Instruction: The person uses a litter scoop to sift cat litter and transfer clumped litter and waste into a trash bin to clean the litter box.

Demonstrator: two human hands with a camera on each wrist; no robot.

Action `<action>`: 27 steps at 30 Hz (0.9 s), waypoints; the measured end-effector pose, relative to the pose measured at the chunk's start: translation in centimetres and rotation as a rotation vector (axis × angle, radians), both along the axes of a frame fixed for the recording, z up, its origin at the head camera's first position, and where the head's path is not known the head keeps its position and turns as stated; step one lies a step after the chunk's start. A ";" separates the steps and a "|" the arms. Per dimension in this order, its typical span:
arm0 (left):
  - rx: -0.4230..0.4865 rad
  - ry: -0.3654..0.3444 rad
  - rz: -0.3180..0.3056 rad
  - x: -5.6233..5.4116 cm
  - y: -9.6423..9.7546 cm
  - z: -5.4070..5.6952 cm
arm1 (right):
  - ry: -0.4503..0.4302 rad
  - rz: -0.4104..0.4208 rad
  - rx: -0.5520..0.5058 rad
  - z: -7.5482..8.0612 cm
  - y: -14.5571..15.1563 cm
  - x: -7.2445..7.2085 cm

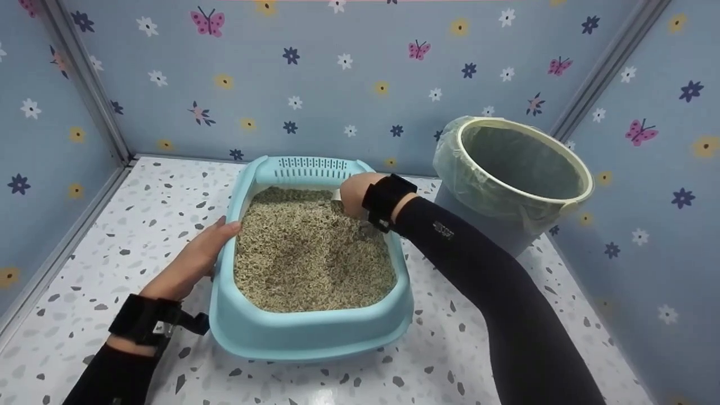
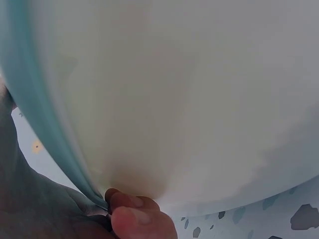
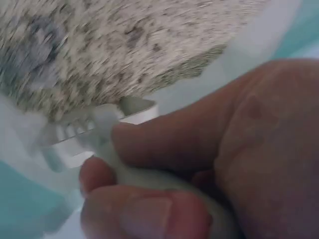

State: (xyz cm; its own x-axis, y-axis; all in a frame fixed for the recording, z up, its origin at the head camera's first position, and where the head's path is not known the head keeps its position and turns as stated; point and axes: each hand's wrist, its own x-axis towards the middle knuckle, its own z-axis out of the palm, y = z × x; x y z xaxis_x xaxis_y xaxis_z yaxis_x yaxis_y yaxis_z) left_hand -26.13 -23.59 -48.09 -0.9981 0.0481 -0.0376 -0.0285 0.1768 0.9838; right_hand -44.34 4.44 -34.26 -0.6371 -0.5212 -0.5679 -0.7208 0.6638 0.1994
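Two hands are engaged: my left hand [image 1: 203, 248] on the litter tray [image 1: 309, 337], my right hand [image 1: 356, 196] on the scoop [image 3: 162, 180].

Right grip: closed around the pale handle. My thumb lies along the top of the handle near the head; my fingers curl around it from the opposite side. No gap shows between thumb and handle. The slotted scoop head sits at the edge of the litter [image 1: 315, 259], at the far right part of the tray. In the head view my right hand covers most of the scoop; the right wrist view is blurred, so I cannot tell how deep the head sits.

Left grip: clamped on the tray's left side. My thumb rests at the rim; my other fingers curl below it, with fingertips against the outer wall, as the left wrist view shows.

Position of parts: the light blue tray stands on the speckled surface [image 1: 163, 194], slotted back panel toward the patterned wall [image 1: 320, 95]. The litter is uneven, with darker hollows toward the front. To the right, beyond my black right sleeve [image 1: 472, 247], stands the bin [image 1: 585, 187], its rim fitted over a translucent liner [image 1: 450, 160].
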 end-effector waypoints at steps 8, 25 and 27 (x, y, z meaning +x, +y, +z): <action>-0.009 0.000 0.005 0.0 -0.2 -0.1 | -0.025 -0.019 -0.018 2.2 0.6 0.9; -0.002 -0.006 0.009 0.0 0.0 0.0 | 0.075 0.061 0.014 6.1 0.2 6.2; 0.001 -0.001 0.002 -0.1 0.0 0.0 | 0.135 0.062 0.018 6.8 0.5 6.4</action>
State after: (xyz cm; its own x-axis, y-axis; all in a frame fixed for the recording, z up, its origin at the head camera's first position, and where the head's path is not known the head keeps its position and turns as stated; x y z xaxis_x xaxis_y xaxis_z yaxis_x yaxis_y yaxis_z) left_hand -26.24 -23.61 -48.12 -0.9982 0.0466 -0.0380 -0.0293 0.1759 0.9840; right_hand -37.95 4.89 -27.44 -0.6749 -0.5526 -0.4890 -0.7264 0.6143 0.3084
